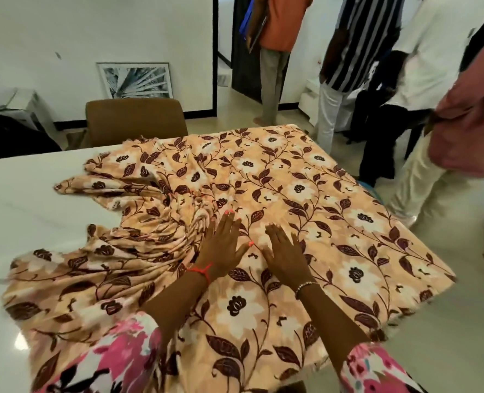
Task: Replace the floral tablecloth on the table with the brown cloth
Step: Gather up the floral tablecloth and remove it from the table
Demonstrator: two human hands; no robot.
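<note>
- Floral tablecloth (306,199) lay under both my palms; neither hand grasped anything, and the fingers were stretched flat on the fabric with nothing pinched between them.
- My left hand (223,245) pressed down just at the edge of the bunched part, fingertips touching the nearest folds. A coral cord (204,271) sat at that wrist.
- My right hand (286,253) rested beside it, close but apart, on the smoother stretch of cloth. A beaded bracelet (306,287) circled that wrist.
- Outward from the hands, the cloth was in two conditions: to my right it lay spread flat up to the table's far corner and hung over the right edge; to my left it was gathered into a thick heap of pleats (138,245), with the bare white table (22,199) showing beyond.
- I judged the step in hand to be taking the floral cloth off, part done: one side was pulled in, the other was on the table.
- The brown cloth did not show anywhere I could be sure of. A brown chair (136,120) stood behind the table, and I could not tell whether anything was draped on it.
- The next move, as I read it, called for closing the fingers on the fabric and drawing the flat right part toward the heap, then lifting the whole bundle clear.
- Several people stood (348,66) near the far right corner, so the bundle would best go off to my side.
</note>
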